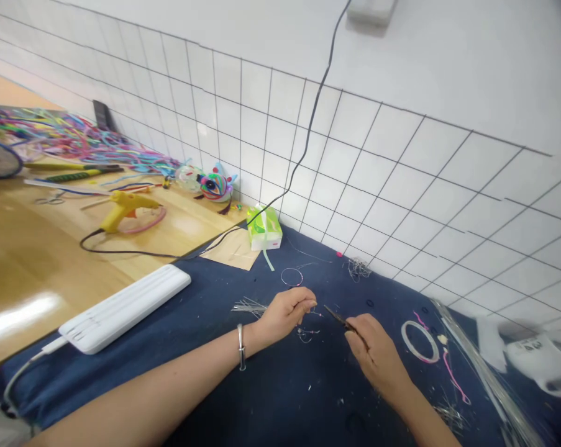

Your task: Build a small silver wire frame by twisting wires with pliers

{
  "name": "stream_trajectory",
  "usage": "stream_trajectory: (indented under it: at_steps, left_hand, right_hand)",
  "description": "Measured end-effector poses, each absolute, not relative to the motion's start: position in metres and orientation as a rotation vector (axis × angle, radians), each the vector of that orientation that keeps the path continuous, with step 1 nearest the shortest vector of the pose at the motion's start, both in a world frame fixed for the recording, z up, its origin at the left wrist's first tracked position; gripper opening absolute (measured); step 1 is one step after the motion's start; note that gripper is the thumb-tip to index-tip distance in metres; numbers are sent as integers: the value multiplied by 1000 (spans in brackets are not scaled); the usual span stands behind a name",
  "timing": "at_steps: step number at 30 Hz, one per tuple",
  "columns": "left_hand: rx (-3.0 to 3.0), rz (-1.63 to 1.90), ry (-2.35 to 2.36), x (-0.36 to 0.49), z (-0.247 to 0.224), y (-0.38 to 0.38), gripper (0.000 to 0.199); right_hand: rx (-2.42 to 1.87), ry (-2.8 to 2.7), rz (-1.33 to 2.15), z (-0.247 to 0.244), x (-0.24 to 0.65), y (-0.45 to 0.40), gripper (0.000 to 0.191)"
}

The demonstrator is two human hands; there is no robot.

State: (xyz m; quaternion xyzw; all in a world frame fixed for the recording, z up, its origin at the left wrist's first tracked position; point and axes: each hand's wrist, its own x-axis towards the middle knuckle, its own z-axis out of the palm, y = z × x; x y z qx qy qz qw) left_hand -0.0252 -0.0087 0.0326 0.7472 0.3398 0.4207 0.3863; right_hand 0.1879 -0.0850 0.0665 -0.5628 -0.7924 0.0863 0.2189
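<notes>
My left hand (287, 310), a silver bangle at its wrist, is closed in a pinch above the dark blue cloth (280, 403). What its fingertips hold is too small to make out. My right hand (376, 351) grips dark narrow-nosed pliers (338, 315), whose tip points toward the left fingertips without touching them. A bundle of short silver wires (248, 307) lies behind the left hand. Just below its fingers is a small bent wire piece (307, 335) on the cloth. Beyond the hand rests a thin wire ring (292, 277) with pink spots.
A white power strip (126, 309), a yellow glue gun (126, 208) and a green tissue pack (264, 228) stand left and behind. Rightward lie a white coil (420, 341), long wires (489, 379) and a white glue gun-like tool (541, 360). A black cord (308, 133) hangs by the wall grid.
</notes>
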Motion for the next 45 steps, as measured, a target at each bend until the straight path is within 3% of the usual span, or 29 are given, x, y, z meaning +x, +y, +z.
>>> stream_trajectory:
  at_steps: [8,15,45]
  left_hand:
    - [1935,1062,935,-21,23,-3,22]
    - [2119,1054,854,-18,25,-8,19]
    - [2374,955,755,-17,18,-6,19]
  right_hand:
    - [-1484,-2369,179,33,191,-76,18]
    - [-1502,-2240,10,37,194,-82,21]
    - [-1480,-2321,13,37,193,-81,18]
